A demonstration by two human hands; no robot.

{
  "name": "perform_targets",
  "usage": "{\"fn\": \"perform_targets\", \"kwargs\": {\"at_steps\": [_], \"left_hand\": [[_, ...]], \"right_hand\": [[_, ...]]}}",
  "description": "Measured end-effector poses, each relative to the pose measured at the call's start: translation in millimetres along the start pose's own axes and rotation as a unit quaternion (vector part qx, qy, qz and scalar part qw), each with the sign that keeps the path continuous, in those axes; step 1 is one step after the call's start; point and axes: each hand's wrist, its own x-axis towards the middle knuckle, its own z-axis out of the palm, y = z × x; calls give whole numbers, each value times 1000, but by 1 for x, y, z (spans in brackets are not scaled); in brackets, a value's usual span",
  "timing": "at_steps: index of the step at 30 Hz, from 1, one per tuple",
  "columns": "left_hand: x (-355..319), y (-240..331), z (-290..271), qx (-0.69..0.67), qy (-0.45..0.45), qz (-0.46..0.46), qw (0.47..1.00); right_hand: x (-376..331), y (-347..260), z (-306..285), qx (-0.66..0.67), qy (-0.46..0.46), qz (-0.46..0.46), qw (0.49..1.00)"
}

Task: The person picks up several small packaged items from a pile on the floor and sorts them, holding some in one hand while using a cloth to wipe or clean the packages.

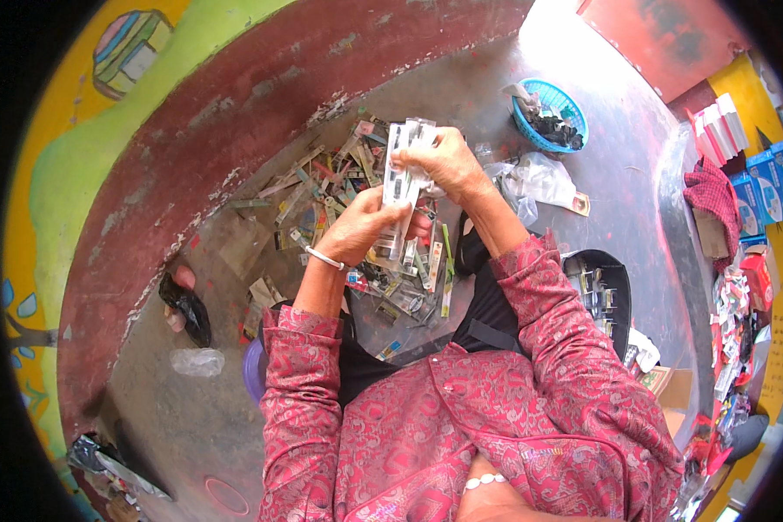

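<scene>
In front of me I hold up a small bundle of long, clear plastic packages (398, 178) with dark slender pieces inside; what the pieces are is too small to tell. My left hand (364, 228), with a pale bangle at its wrist, is closed around the lower part of the bundle. The upper end is gripped by my right hand (444, 165), thumb on top. Below and beyond the hands a loose heap of narrow packages and strips (304, 187) spreads over the floor. A green strip (446, 270) lies at the heap's near right side.
Far right stands a blue plastic basket (580, 109) holding dark scraps. Nearer is a crumpled clear bag (535, 178). A black container (619, 291) with packages inside sits by my right arm. A curved red wall (148, 165) bounds the left; blue boxes (770, 187) line the right.
</scene>
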Motion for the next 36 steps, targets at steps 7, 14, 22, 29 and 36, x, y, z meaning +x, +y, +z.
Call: {"fn": "perform_targets", "kwargs": {"at_steps": [7, 14, 22, 29, 36], "left_hand": [[-2, -2, -8, -111, -79, -48, 990], [1, -7, -1, -135, -107, -63, 983], [3, -12, -8, -176, 8, 9, 984], [-8, -6, 7, -9, -36, -57, 998], [-12, -16, -10, -111, -48, 14, 993]], "right_hand": [[1, 0, 2, 87, -39, 47, 994], [5, -2, -5, -34, -122, 33, 991], [5, -19, -20, 69, 164, -214, 960], [-1, -3, 11, -398, 5, -452, 798], [38, 6, -58, -21, 211, -133, 968]]}}
